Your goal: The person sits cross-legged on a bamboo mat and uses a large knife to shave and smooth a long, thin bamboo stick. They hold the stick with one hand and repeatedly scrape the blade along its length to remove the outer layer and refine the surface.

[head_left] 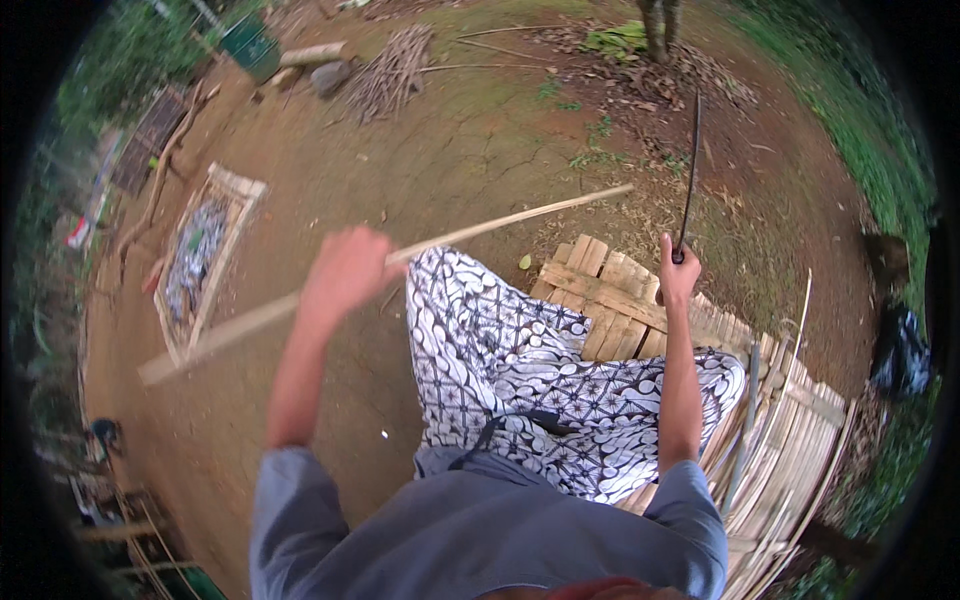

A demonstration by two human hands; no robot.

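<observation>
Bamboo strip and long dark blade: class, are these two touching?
Apart: the head view plainly shows ground between the right end of the bamboo strip and the long dark blade in the right hand.

Brown earth ground (470,130): stick pile (393,75), dry leaves (735,92) | slatted bamboo platform (812,452): thin strips (742,430)
</observation>
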